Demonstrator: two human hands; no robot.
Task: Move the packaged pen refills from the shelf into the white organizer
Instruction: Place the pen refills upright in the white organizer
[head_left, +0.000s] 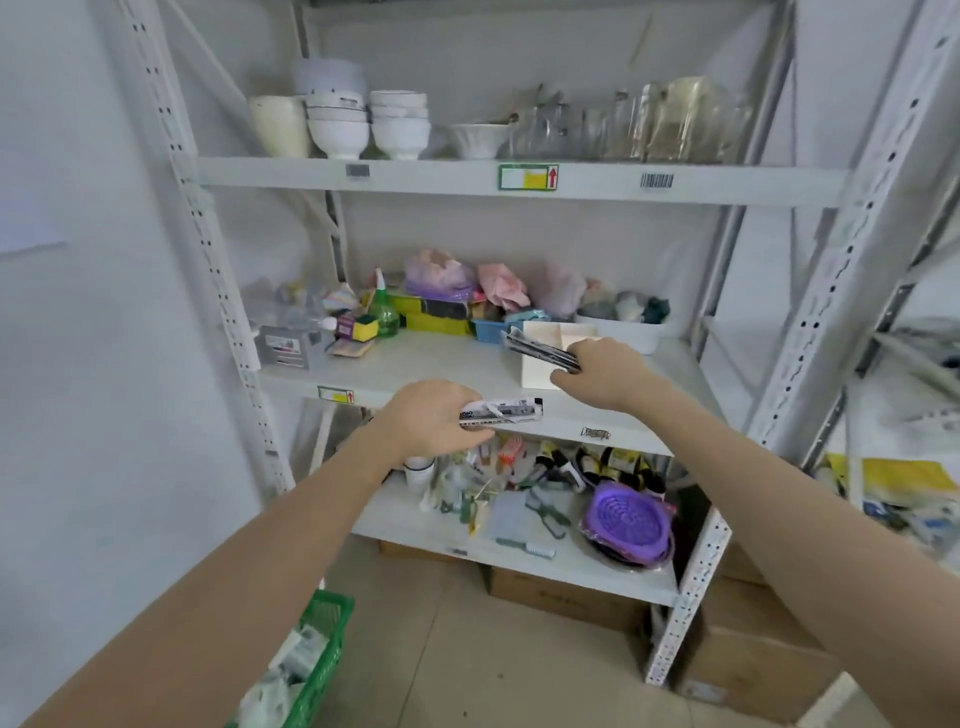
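On the middle shelf (447, 364), toward its right side, stands the white organizer (540, 371), an open-topped box with a divider, just in front of a white tub holding rolled cloths. The right hand (605, 371) is right at the organizer's near right corner, fingers curled round a bundle of dark packaged refills (543, 351). That bundle lies slantwise across the organizer's top, its long axis running from the hand up and to the left, with the far end reaching past the box's left rim. It seems to sit over the opening rather than inside it; whether any part already rests on the rim I cannot tell.

The left hand (434, 418) is nearer and lower, in front of the shelf's front edge, gripping a second refill packet (501, 410), white with black print. This packet lies almost level, its long axis pointing right toward the organizer, which lies up, right and farther off from this hand.

The right hand is much the closer of the two to the box, so its bundle would likely go in first. For that, the bundle's slanted axis probably has to be turned to line up with a compartment before it is lowered. The left packet would then travel up and to the right.
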